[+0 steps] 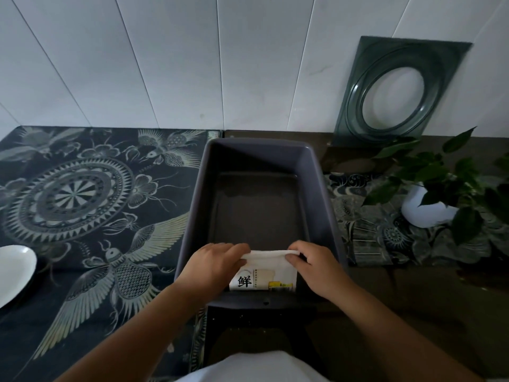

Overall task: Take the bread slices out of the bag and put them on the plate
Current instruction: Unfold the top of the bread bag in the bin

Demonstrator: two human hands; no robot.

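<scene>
Setting: a dim counter against a white panelled wall; a dark cloth printed with a pale mandala, moths and birds covers the left part of the counter.
Plate: white, at the far left edge and partly cut off by the frame, resting on the patterned cloth, well apart from the bin.
Left hand: inside the near end of the bin, fingers curled over the bag's top left corner, thumb pressed to its front, pinching the rolled edge.
Bin: a grey-purple rectangular tub in the middle of the counter; nothing but the bag lies in it.
Bread bag: white, printed with a large black character and a yellow label, standing against the bin's near wall, its top edge stretched between the two hands; the slices themselves cannot be made out.
Right hand: gripping the bag's top right corner in the same pinch.
Frame: a dark green square panel with a round opening, leaning on the wall behind the bin's right side.
Plant: green leaves in a white pot, right of the bin.
</scene>
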